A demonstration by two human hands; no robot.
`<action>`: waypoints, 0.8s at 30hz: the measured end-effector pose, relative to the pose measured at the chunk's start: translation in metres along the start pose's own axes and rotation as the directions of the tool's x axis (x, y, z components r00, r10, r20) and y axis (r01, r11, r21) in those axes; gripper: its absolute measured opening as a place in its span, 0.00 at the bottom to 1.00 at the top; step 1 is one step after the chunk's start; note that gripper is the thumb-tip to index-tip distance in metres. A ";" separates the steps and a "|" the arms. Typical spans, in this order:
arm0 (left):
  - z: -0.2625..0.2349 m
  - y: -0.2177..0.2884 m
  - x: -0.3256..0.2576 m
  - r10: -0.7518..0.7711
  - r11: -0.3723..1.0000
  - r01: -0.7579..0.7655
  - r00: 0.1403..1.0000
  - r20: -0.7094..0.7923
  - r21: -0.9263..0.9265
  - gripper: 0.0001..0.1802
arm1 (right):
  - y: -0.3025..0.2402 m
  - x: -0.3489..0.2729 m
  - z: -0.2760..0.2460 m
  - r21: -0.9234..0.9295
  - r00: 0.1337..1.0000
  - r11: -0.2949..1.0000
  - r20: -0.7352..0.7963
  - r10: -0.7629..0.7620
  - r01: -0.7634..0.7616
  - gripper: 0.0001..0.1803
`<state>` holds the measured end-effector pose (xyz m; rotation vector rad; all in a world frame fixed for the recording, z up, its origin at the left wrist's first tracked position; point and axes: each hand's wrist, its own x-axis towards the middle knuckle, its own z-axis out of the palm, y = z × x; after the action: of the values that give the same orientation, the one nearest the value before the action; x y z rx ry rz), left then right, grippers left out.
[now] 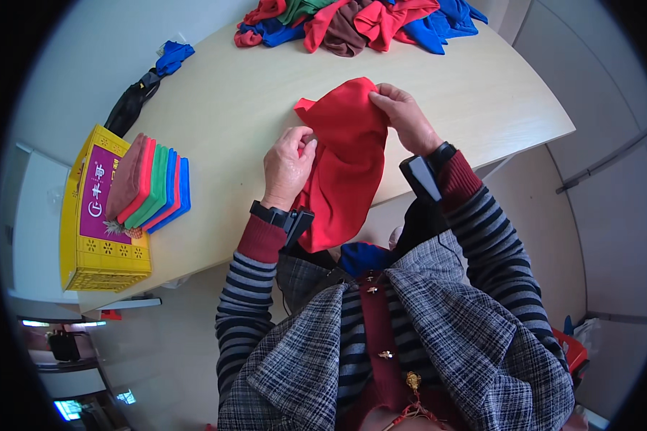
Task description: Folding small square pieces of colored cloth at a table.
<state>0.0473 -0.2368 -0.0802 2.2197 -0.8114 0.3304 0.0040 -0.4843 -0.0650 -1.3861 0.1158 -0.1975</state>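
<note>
Gold pendant (413, 381) — red cloth (349, 158) between left hand (287, 169) and right hand (404, 118)

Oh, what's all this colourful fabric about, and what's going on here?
A person is holding up a red cloth in front of them at a table. The right hand pinches its upper right part, while the left hand is at its left edge; its grip is hard to make out. Over to the left, neatly folded cloths are stacked by a yellow box. A loose heap of coloured cloths lies at the far side.
</note>
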 end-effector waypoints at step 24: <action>-0.151 -0.008 -0.010 -0.253 0.831 0.248 0.966 0.057 -0.499 0.09 | -0.099 -0.042 -0.079 -0.210 0.839 0.834 -0.090 -0.536 0.510 0.17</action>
<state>0.0462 -0.1198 0.0159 1.7929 -0.5121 -0.0056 -0.0599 -0.5681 0.0163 -1.5596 -0.1370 -0.7688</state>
